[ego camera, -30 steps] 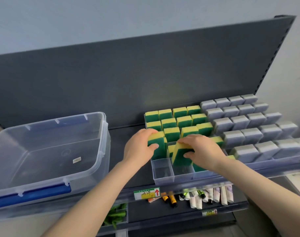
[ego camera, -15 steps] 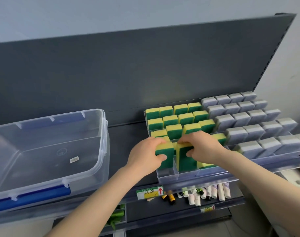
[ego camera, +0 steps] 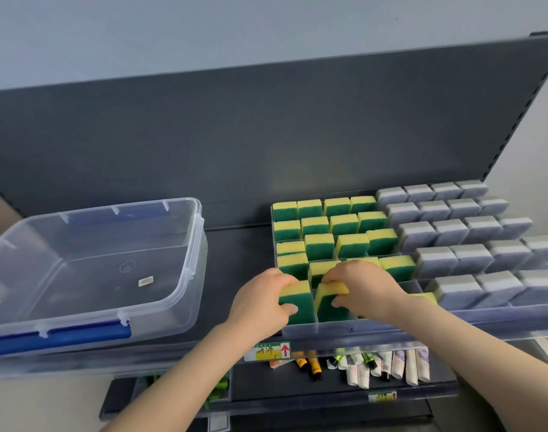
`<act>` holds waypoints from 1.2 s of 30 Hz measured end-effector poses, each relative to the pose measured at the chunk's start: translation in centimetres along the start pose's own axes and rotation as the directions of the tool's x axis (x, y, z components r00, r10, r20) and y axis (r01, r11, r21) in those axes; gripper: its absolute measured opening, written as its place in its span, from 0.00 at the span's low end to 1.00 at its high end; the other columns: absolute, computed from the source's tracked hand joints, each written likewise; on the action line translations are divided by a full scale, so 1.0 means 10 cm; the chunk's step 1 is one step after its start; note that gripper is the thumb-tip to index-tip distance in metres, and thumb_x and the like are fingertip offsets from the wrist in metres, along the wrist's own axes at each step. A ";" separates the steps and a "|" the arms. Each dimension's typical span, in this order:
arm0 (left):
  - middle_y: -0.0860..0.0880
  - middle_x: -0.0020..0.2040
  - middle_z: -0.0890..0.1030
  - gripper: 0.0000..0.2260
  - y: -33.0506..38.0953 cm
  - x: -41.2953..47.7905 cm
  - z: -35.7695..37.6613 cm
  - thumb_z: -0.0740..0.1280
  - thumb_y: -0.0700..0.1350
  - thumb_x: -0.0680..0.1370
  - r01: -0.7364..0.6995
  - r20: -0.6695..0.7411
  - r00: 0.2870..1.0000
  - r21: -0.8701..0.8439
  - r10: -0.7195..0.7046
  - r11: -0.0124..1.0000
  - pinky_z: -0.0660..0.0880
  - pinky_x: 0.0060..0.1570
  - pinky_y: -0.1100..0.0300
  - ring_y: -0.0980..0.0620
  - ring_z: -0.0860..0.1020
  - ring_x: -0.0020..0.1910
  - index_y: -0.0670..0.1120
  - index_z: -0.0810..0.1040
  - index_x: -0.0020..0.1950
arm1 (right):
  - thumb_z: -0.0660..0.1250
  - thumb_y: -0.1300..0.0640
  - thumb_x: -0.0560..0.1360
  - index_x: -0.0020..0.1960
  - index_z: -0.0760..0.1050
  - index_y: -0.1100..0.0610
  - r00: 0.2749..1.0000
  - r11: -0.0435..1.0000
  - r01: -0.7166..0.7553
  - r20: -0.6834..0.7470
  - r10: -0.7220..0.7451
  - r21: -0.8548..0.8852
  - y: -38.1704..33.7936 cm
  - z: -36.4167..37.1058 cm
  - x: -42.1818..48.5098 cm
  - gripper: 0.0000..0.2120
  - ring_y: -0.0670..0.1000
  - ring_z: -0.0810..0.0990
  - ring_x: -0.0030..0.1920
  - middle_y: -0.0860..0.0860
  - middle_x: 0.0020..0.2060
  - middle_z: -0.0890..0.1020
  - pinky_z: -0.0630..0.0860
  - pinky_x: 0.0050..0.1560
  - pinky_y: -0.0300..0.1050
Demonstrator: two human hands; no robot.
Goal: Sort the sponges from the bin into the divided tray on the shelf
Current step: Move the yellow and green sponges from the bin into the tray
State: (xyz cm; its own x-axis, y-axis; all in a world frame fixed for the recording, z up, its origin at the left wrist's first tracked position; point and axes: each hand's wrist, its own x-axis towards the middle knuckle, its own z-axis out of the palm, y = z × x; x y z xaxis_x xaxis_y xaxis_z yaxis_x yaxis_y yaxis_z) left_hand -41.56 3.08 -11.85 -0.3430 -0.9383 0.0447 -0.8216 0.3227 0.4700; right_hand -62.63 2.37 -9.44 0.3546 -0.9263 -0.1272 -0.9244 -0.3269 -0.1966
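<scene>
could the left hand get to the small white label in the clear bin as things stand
Probably yes. The clear bin has no lid on and sits just left of the left hand, with nothing lying over the white label. But the hand grips a sponge and would have to let go first.

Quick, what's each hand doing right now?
Left hand: closed on a yellow-green sponge in the tray's front row.
Right hand: closed on the next sponge beside it.
</scene>
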 end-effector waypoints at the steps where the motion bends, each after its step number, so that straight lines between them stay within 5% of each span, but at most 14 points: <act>1: 0.59 0.61 0.73 0.21 0.00 0.00 0.02 0.69 0.50 0.75 0.003 -0.013 1.000 0.052 -0.002 0.999 0.72 0.50 0.61 0.56 0.73 0.59 0.55 0.72 0.68 | 0.68 0.51 0.73 0.66 0.72 0.49 1.000 1.000 0.010 -0.001 -0.010 0.004 0.01 -0.01 0.00 0.21 0.50 0.74 0.62 0.46 0.62 0.77 0.73 0.60 0.46; 14: 0.58 0.55 0.76 0.18 0.03 0.03 0.24 0.65 0.57 0.76 -0.050 -0.014 0.998 0.177 0.054 0.983 0.72 0.45 0.61 0.58 0.70 0.55 0.55 0.76 0.65 | 0.66 0.53 0.75 0.61 0.74 0.48 0.997 0.995 0.073 0.021 -0.072 -0.064 -0.02 0.06 0.05 0.15 0.53 0.77 0.52 0.49 0.51 0.81 0.75 0.47 0.45; 18: 0.63 0.54 0.73 0.25 0.02 0.13 0.05 0.61 0.67 0.70 -0.002 -0.130 0.991 0.039 0.007 0.999 0.69 0.41 0.63 0.63 0.70 0.51 0.58 0.76 0.63 | 0.67 0.48 0.73 0.60 0.76 0.48 0.997 0.996 0.073 -0.013 -0.073 0.052 0.04 -0.06 0.03 0.16 0.51 0.78 0.53 0.47 0.52 0.82 0.77 0.51 0.48; 22: 0.59 0.55 0.76 0.17 -0.07 0.36 -0.12 0.66 0.57 0.75 0.043 -0.249 0.968 0.000 -0.042 0.999 0.71 0.43 0.65 0.60 0.74 0.51 0.55 0.77 0.62 | 0.66 0.50 0.75 0.64 0.75 0.50 0.976 0.990 0.053 -0.215 -0.024 0.132 0.10 -0.20 0.14 0.17 0.49 0.78 0.56 0.47 0.58 0.80 0.75 0.56 0.43; 28: 0.56 0.53 0.76 0.17 -0.10 0.53 -0.03 0.72 0.53 0.72 0.068 -0.094 0.994 0.082 -0.061 0.994 0.72 0.43 0.61 0.57 0.74 0.47 0.53 0.77 0.59 | 0.69 0.55 0.73 0.67 0.70 0.49 1.000 1.000 0.013 -0.026 -0.013 -0.022 0.13 -0.14 0.38 0.24 0.53 0.75 0.61 0.49 0.62 0.77 0.76 0.57 0.48; 32: 0.57 0.47 0.75 0.14 -0.16 0.58 -0.02 0.72 0.50 0.73 0.074 -0.095 0.993 0.047 -0.069 0.996 0.70 0.42 0.62 0.56 0.72 0.43 0.53 0.79 0.58 | 0.68 0.56 0.73 0.64 0.73 0.49 0.999 1.000 -0.002 -0.042 0.001 -0.030 0.14 -0.10 0.45 0.20 0.53 0.77 0.55 0.49 0.56 0.80 0.77 0.52 0.46; 36: 0.54 0.53 0.80 0.14 -0.21 0.66 -0.06 0.72 0.48 0.73 0.094 -0.032 0.995 0.011 -0.094 0.995 0.71 0.46 0.63 0.57 0.75 0.45 0.52 0.80 0.58 | 0.69 0.57 0.73 0.63 0.75 0.50 0.998 0.999 -0.024 -0.054 0.025 0.021 0.18 -0.12 0.52 0.18 0.52 0.78 0.52 0.49 0.54 0.80 0.76 0.52 0.44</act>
State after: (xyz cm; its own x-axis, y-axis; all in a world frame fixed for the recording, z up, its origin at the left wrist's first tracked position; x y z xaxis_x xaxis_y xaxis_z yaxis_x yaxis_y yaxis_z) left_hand -41.78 -3.85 -12.00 -0.2498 -0.9679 0.0286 -0.8552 0.2344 0.4622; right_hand -62.62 -3.31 -9.31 0.3236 -0.9429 -0.0792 -0.9293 -0.3009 -0.2143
